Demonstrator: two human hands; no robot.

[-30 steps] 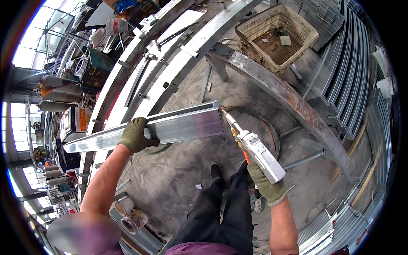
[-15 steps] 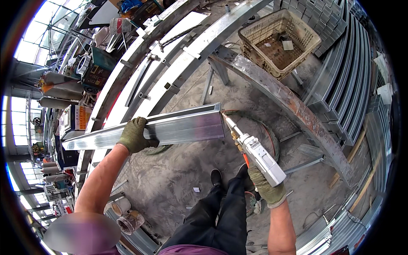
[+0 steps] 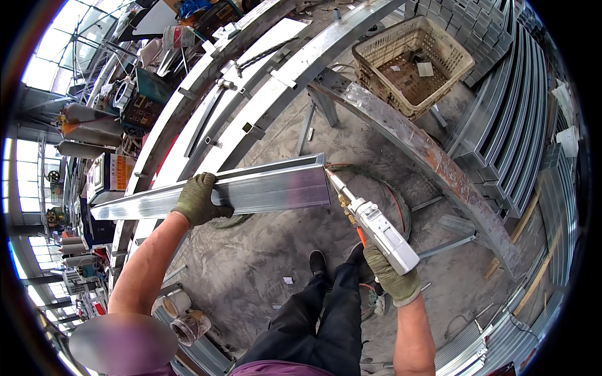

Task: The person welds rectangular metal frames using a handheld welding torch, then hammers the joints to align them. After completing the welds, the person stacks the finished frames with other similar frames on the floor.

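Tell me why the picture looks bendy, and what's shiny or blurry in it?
In the head view, the fisheye lens makes long things like the rusty beam look bowed; in the same head view, the windows glare white and the metal channel shines; in the head view, too, a grey-purple oval at lower left is blurred.

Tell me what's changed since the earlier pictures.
Mostly the view: the plastic crate now sits slightly lower in the picture. Nothing was taken up or released. The left hand still grips the metal profile; the right hand still holds the white welding gun, its tip at the profile's end.
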